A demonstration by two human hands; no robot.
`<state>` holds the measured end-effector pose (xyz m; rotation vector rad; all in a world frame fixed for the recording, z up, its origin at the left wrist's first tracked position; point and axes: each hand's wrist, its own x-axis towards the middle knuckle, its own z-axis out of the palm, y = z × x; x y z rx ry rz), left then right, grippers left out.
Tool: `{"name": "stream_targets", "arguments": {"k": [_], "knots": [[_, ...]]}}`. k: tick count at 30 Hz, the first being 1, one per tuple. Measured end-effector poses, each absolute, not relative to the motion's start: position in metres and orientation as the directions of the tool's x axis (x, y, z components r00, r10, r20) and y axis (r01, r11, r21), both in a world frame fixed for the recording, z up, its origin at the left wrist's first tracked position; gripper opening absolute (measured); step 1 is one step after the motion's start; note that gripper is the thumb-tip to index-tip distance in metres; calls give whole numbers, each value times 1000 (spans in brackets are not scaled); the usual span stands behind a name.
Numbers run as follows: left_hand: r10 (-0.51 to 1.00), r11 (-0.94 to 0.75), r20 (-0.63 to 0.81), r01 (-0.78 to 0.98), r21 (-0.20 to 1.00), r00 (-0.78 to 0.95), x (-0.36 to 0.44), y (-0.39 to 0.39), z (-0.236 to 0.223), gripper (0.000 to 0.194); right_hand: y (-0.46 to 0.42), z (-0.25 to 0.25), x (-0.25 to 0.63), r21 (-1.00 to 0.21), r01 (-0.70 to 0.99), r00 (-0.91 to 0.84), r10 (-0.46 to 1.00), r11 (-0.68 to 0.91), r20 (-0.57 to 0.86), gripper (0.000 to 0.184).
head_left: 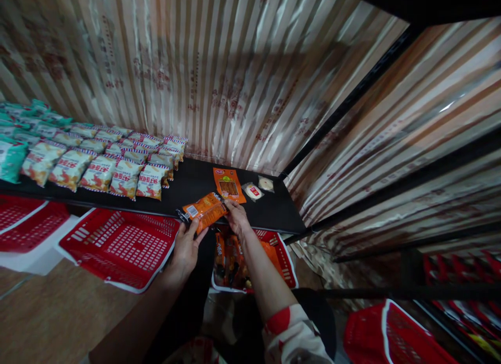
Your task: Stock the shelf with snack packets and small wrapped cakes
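Orange packet [206, 209] sits between both hands at the front edge of a black shelf [270, 214]. Below is a red basket [288, 267] with more orange packs inside. The left hand [187, 247] holds the packet's near-left end, by a pale label; the right hand [236, 218] pinches its other end. Both grips are narrow, closed on the packet. Good handling probably means supporting both ends, pressing the film lightly, and keeping clear of the flat orange pouch [228, 182] and two small round packs [253, 192] beyond.
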<state>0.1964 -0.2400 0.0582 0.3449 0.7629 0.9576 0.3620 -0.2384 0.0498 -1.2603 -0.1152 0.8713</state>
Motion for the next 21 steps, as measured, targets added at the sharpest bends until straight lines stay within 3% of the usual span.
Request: {"name": "stream_targets", "arguments": {"k": [4,9,21], "knots": [[828,560,-425,-588,583,367,191,-241,57,20,-230,51,350,-840,-536,730,548,88,-408,14],[828,557,-425,-615,558,365,191,-242,58,27,-226,59,335,-808,-569,705,597,153,-384,18],[866,489,-425,-615,619,262,202,-237,48,36,-234,57,297,-800,-599,544,749,32,-378,26]]}}
